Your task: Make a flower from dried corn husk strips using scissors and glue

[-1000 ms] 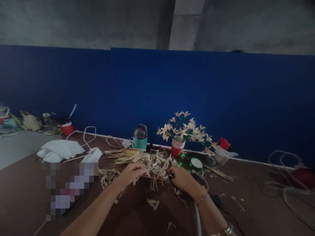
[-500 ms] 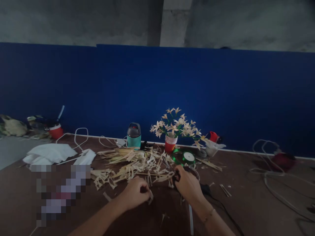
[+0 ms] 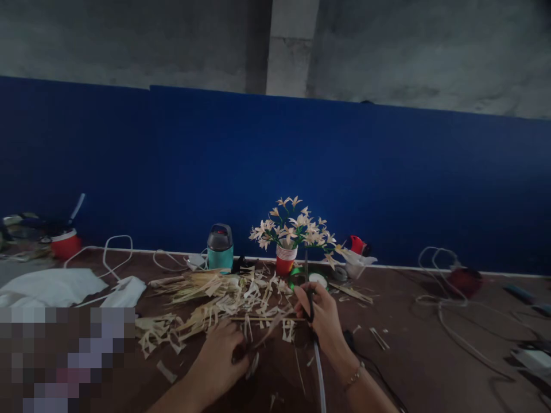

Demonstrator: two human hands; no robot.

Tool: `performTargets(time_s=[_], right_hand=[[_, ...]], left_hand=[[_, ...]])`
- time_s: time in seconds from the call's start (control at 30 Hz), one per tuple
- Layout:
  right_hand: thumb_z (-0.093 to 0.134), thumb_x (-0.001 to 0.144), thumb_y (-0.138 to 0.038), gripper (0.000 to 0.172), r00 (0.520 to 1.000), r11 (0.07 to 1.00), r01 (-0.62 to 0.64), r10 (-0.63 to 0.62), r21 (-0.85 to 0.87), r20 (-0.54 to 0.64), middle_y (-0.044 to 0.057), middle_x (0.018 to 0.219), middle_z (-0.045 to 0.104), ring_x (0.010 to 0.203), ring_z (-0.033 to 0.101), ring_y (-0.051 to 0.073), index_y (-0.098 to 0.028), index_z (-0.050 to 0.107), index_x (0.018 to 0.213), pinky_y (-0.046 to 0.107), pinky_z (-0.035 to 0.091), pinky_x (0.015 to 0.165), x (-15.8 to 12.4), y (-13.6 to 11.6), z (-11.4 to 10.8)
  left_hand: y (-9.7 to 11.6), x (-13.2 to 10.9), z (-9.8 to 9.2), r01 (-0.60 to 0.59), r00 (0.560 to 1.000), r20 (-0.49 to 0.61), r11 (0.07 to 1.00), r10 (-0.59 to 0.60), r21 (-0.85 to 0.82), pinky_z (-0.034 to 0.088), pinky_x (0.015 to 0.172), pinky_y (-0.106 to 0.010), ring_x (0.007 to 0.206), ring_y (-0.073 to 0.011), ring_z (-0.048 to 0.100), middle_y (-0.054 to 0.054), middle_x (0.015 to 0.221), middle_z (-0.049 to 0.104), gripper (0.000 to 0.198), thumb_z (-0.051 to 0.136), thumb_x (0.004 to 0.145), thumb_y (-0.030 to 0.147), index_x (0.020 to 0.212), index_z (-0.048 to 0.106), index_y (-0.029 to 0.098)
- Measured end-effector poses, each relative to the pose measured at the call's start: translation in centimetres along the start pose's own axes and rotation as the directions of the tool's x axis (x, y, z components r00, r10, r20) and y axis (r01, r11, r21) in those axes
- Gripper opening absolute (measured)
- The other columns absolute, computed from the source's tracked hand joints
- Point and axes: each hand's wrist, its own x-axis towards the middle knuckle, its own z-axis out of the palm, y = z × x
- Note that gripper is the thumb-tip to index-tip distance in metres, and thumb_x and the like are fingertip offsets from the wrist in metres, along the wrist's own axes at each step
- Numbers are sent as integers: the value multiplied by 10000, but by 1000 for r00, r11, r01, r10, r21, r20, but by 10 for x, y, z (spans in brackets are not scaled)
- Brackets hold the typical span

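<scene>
Fingers (image 3: 318,289) of the right hand (image 3: 326,322) are curled around the black handle of a pair of scissors (image 3: 309,310), its blades pointing toward the far edge of the bench (image 3: 404,350). Those of the left hand (image 3: 220,353) are drawn in narrow, nearer the bench's near edge; a pale dried strip (image 3: 272,328) lies just beside them, reaching toward the scissors, but it is too blurred to tell whether they grip it. Beyond both hands, a loose heap of dried leaves (image 3: 224,289) spreads across the middle of the bench. Along the far edge stand a teal jar (image 3: 220,256) and a red cup (image 3: 285,264) holding pale flowers (image 3: 297,226), with a green ribbon reel (image 3: 296,277) near the cup. White cloth (image 3: 55,287) lies toward the left edge.
</scene>
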Motion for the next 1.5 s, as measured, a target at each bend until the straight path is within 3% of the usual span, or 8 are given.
performTargets(time_s=[0.27,0.53,0.73,0.87,0.97,1.17,1.37,1.5], right_hand=[[681,647,-490,388,999,988,40,-42,149,14,-30,512,565,411,517,105,-176,524,812,156,287,305,6,-33,16],[680,659,-466,361,996,981,87,-86,171,-17,-28,538,587,443,552,113,-185,499,796,158,332,332,8,-40,21],[685,655,-470,381,999,973,15,-22,230,26,-31,539,583,453,560,124,-203,449,790,168,357,341,3,-31,36],[647,690,-474,338,968,962,-117,55,247,243,-39,544,573,442,546,115,-204,460,770,182,377,364,-10,-28,55],[664,675,-451,348,950,961,-84,-2,262,312,-47,588,582,473,565,122,-216,448,813,194,405,398,-14,-31,57],[667,661,-436,364,935,986,92,-37,-139,351,-46,563,573,507,551,137,-212,436,832,209,371,441,11,-23,22],[701,602,-323,264,908,362,372,51,-855,417,27,724,659,695,598,197,-203,593,812,254,342,565,19,-4,12],[670,627,-295,223,924,210,321,145,-924,354,101,852,689,837,621,261,-176,621,809,280,362,623,13,5,22]], left_hand=[[-23,9,-22,70,984,-167,995,-58,65,339,810,-350,906,-238,513,-61,865,646,141,505,757,194,799,639,202],[-36,13,-39,115,991,-84,981,-102,158,360,827,-357,973,-261,514,-86,925,640,207,539,719,169,885,659,198],[-12,23,-24,-15,998,-68,981,2,-195,356,891,-378,985,-262,523,-71,954,642,229,594,712,268,928,654,219],[22,36,-3,-1,1000,4,587,7,-809,406,842,-342,996,-238,525,-75,1128,566,690,726,584,410,1197,464,235],[33,47,4,79,994,103,408,36,-909,421,649,-277,688,-155,538,-21,791,586,550,712,580,490,1017,550,199],[-13,64,-27,89,943,-148,653,-299,-752,372,533,-245,539,-131,470,18,576,492,423,401,800,505,939,577,147],[-52,54,-53,29,987,-141,947,-78,-321,410,747,-292,824,-212,564,-56,881,627,399,536,690,222,1084,573,172],[-61,49,-60,-27,998,-62,986,18,-163,391,852,-304,970,-220,549,-54,1018,634,289,483,683,132,895,665,207]])
